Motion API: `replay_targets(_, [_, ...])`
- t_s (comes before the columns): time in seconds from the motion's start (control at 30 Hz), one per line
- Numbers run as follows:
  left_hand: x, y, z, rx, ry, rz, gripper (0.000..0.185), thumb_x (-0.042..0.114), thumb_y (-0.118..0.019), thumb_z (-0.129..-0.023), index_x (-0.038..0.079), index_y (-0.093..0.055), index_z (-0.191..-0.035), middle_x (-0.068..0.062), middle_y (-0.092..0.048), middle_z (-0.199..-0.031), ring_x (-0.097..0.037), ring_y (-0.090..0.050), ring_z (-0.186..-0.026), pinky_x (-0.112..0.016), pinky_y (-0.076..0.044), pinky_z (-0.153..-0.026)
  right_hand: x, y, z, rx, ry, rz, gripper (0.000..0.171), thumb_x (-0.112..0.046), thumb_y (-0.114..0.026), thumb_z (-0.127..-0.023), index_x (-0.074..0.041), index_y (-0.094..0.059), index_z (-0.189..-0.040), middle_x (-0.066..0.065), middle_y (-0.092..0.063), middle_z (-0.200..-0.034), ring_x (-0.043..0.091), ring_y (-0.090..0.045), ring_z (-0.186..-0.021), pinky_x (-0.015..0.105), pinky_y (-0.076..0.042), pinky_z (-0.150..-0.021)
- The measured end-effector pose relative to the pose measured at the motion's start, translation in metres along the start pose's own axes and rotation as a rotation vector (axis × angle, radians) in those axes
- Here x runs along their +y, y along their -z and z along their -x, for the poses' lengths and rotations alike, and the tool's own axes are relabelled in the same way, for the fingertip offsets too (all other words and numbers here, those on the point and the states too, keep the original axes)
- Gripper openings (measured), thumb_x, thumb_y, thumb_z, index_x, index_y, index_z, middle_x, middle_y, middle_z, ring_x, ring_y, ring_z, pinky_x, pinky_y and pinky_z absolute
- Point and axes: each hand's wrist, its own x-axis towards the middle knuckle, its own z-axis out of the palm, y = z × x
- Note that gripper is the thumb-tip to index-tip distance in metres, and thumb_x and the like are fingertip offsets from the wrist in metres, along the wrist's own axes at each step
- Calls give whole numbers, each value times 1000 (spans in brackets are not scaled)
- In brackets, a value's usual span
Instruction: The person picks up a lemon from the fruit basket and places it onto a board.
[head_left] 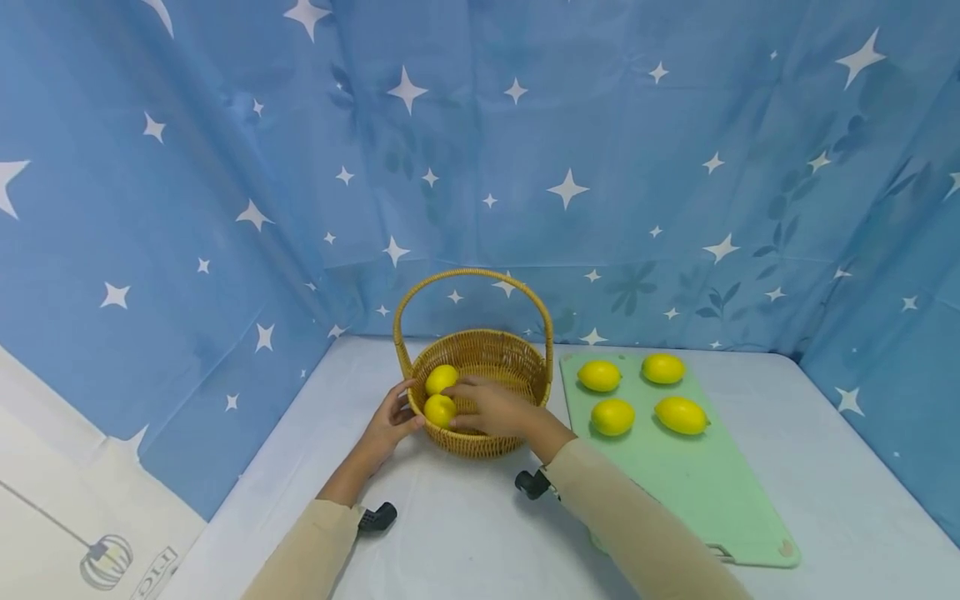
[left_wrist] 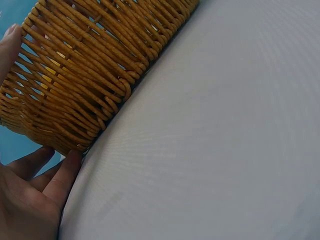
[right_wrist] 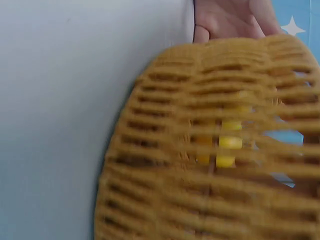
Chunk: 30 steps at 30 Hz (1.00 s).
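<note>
Lemons: 2 in basket (head_left: 517,360), at (head_left: 441,379) & (head_left: 438,409); 4 on green board (head_left: 697,492); 6 total. 1 basket, 1 board.

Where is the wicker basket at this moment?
In the head view the wicker basket stands on the table, left of the green board, between the left hand and the right hand.

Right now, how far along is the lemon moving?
Two lemons lie in the basket. The right hand rests on the nearer one, grip unclear; the left hand steadies the basket wall. Four lemons remain on the green board.
</note>
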Motion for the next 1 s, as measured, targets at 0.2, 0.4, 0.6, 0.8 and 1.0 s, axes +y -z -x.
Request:
replay_targets(0.2, [-3,-1,2,-4,-3,9,67,18,-65,-96,29,-29,-151,-20,-31,-153,-38,-42,-131,-50,-40,-103,-6,-7,-8,-49,-3,31,51,-44,-49,-101,-23,-46,-147,4,-39,-150,24,-40,-134,44,-36,-107])
replay_targets(0.4, [-3,0,-1,-7,1,-8,67,20,-65,-96,29,-29,-152,-19,-30,-153,-38,-40,-132,-53,-38,-103,-6,-7,-11,-113,-18,54,50,-47,-45,-101,-28,-44,-148,9,-34,-153,27,-36,-137,48,-34,-108])
replay_targets(0.6, [0,1,-1,8,-1,-5,68,21,-66,-95,27,-29,-152,-20,-31,-152,-38,-41,-132,-52,-38,-103,-7,-7,-14,-163,-8,96,52,-50,-42,-101,-30,-42,-149,8,-36,-151,25,-38,-136,45,-36,-107])
replay_targets(0.8, [-1,1,-1,10,11,-10,68,20,-66,-95,30,-29,-151,-18,-32,-153,-37,-41,-132,-50,-39,-103,-7,-8,-16,-160,-20,76,48,-45,-49,-100,-28,-48,-145,3,-40,-150,22,-38,-136,43,-35,-108])
replay_targets(1.0, [-1,1,-1,4,-1,-20,67,18,-65,-96,28,-29,-152,-19,-32,-153,-38,-41,-132,-51,-39,-103,-4,-11,-16,-116,-48,18,44,-44,-54,-99,-24,-52,-138,-4,-47,-143,17,-44,-130,40,-38,-106])
